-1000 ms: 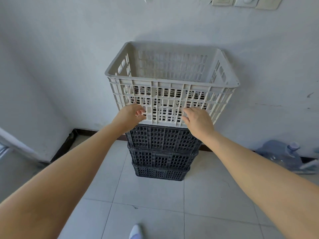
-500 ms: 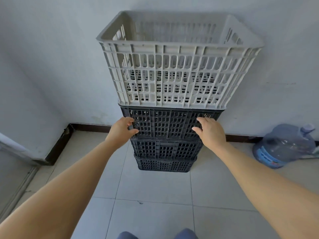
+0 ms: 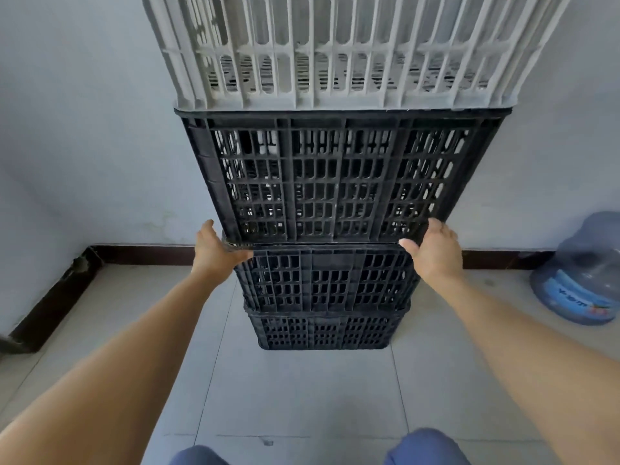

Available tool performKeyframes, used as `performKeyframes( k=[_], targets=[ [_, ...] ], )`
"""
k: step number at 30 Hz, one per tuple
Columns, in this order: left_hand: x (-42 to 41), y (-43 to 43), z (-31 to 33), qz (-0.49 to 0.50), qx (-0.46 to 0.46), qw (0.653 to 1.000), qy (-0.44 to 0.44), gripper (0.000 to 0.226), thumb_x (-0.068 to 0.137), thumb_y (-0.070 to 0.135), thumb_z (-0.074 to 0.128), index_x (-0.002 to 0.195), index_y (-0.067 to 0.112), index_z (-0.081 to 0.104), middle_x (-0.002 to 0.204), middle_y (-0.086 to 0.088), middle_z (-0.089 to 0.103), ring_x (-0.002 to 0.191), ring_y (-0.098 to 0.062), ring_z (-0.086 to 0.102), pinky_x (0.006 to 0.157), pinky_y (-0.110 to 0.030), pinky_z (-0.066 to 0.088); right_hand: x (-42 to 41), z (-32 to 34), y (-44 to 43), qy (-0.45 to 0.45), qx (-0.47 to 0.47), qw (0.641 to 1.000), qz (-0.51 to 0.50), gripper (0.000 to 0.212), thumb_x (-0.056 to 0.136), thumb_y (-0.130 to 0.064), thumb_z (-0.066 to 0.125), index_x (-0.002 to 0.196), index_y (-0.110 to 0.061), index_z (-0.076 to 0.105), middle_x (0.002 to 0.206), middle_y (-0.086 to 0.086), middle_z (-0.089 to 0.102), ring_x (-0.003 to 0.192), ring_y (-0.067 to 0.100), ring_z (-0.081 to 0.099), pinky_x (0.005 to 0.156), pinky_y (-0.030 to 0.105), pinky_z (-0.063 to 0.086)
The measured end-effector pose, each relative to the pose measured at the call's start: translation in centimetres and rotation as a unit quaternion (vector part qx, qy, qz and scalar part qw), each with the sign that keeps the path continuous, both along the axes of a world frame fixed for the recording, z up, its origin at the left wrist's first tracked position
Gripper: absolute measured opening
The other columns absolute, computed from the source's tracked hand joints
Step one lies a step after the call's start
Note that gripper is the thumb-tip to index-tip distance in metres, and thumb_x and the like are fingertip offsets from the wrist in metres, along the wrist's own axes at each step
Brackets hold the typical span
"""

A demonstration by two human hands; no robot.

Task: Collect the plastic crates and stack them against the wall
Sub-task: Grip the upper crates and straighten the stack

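Observation:
A stack of plastic crates stands on the tiled floor against the wall. A white crate (image 3: 342, 52) sits on top, its upper part out of frame. Under it come a tall black crate (image 3: 342, 176), a middle black crate (image 3: 327, 280) and a bottom black crate (image 3: 323, 332). My left hand (image 3: 214, 253) grips the left corner where the tall black crate meets the middle one. On the opposite corner, at the same seam, rests my right hand (image 3: 436, 250), thumb pointing inward.
A blue water jug (image 3: 583, 280) lies on the floor at the right, by the wall. A dark skirting board (image 3: 50, 303) runs along the wall and the left corner. My knees (image 3: 426, 448) show at the bottom edge.
Both hands slid down from the white crate's base to the seam below the tall black crate. The view dropped lower and closer, and my knees came into sight.

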State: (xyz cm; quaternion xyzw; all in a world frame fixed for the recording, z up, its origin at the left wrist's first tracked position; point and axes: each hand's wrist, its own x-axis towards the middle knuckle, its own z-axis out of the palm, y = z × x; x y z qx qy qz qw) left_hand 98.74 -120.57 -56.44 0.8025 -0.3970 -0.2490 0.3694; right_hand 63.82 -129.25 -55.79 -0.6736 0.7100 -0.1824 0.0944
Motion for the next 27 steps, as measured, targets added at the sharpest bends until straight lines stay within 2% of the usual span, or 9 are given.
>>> performKeyframes(
  k=[3,7,10,13,17,19,22,24,27],
  targets=[
    [0.5,-1.5,-3.5,-0.001,-0.013,1.000,-0.012,0.104,0.070,0.023,0.082,0.148,0.011,0.015,0.150,-0.012,0.025,0.134,-0.031,0.035,0.105,-0.049,0.040,0.3,-4.3,-1.4,-0.067,-0.027,0.996,-0.047,0.086,0.083,-0.043,0.066,0.141,0.005,0.024,0.144,0.023,0.034,0.130,0.040,0.034,0.107,0.045,0.033],
    [0.8,-2.9,-6.4,-0.001,-0.071,0.997,-0.008,0.075,0.061,0.023,0.086,0.123,0.014,0.045,0.128,-0.008,0.047,0.107,-0.023,0.056,0.095,-0.041,0.050,-0.6,-7.8,-2.9,-0.178,-0.060,0.982,-0.033,0.095,0.078,-0.043,0.072,0.144,0.001,0.019,0.150,0.020,0.027,0.138,0.034,0.023,0.113,0.043,0.025],
    [0.6,-3.2,-7.4,0.003,-0.104,0.994,0.029,0.073,0.068,0.017,0.083,0.127,0.015,0.042,0.123,0.002,0.049,0.105,-0.018,0.051,0.096,-0.034,0.044,-1.3,-8.9,-3.6,-0.285,-0.076,0.955,-0.030,0.099,0.069,-0.042,0.080,0.142,-0.010,0.021,0.143,0.016,0.039,0.132,0.032,0.037,0.110,0.046,0.034],
    [0.3,-3.2,-7.7,0.011,-0.129,0.988,0.083,0.074,0.071,0.009,0.080,0.134,0.016,0.040,0.115,0.005,0.057,0.102,-0.016,0.053,0.089,-0.028,0.044,-1.2,-9.2,-3.7,-0.342,-0.066,0.937,-0.026,0.094,0.072,-0.034,0.080,0.139,-0.019,0.016,0.135,0.008,0.047,0.119,0.025,0.050,0.103,0.039,0.039],
    [0.0,-3.0,-7.8,0.041,-0.144,0.983,0.109,0.070,0.072,0.006,0.079,0.132,0.017,0.045,0.110,0.005,0.061,0.104,-0.021,0.060,0.087,-0.033,0.053,-0.9,-9.5,-4.0,-0.369,-0.064,0.926,-0.034,0.089,0.078,-0.024,0.076,0.141,-0.020,0.012,0.135,0.003,0.046,0.109,0.022,0.051,0.095,0.032,0.037],
    [-0.1,-3.0,-8.0,0.056,-0.152,0.981,0.107,0.069,0.071,0.007,0.080,0.131,0.018,0.047,0.109,0.005,0.061,0.105,-0.022,0.061,0.095,-0.040,0.050,-0.9,-9.5,-4.2,-0.381,-0.069,0.921,-0.042,0.096,0.077,-0.024,0.077,0.144,-0.024,0.007,0.144,0.003,0.039,0.123,0.027,0.047,0.103,0.035,0.035],
    [-0.2,-3.1,-8.4,0.071,-0.157,0.980,0.104,0.060,0.071,0.008,0.080,0.121,0.019,0.048,0.108,0.004,0.061,0.104,-0.024,0.061,0.095,-0.044,0.050,-1.0,-9.5,-4.5,-0.387,-0.070,0.918,-0.048,0.112,0.072,-0.026,0.081,0.147,-0.030,-0.002,0.155,0.001,0.025,0.138,0.024,0.034,0.114,0.043,0.027],
    [-0.2,-3.2,-8.5,0.076,-0.153,0.981,0.096,0.051,0.072,0.009,0.079,0.107,0.023,0.045,0.099,0.004,0.061,0.099,-0.027,0.063,0.090,-0.049,0.052,-1.2,-9.5,-4.7,-0.377,-0.072,0.922,-0.046,0.114,0.067,-0.029,0.083,0.148,-0.027,0.003,0.155,0.003,0.023,0.141,0.025,0.028,0.115,0.047,0.025],
    [-0.1,-3.2,-8.6,0.074,-0.148,0.983,0.084,0.049,0.072,0.011,0.080,0.100,0.026,0.042,0.094,0.004,0.060,0.092,-0.029,0.063,0.083,-0.052,0.055,-1.1,-9.3,-4.7,-0.342,-0.091,0.934,-0.054,0.104,0.065,-0.028,0.085,0.145,-0.019,0.019,0.150,0.007,0.028,0.138,0.029,0.028,0.114,0.049,0.026]
  ],
)
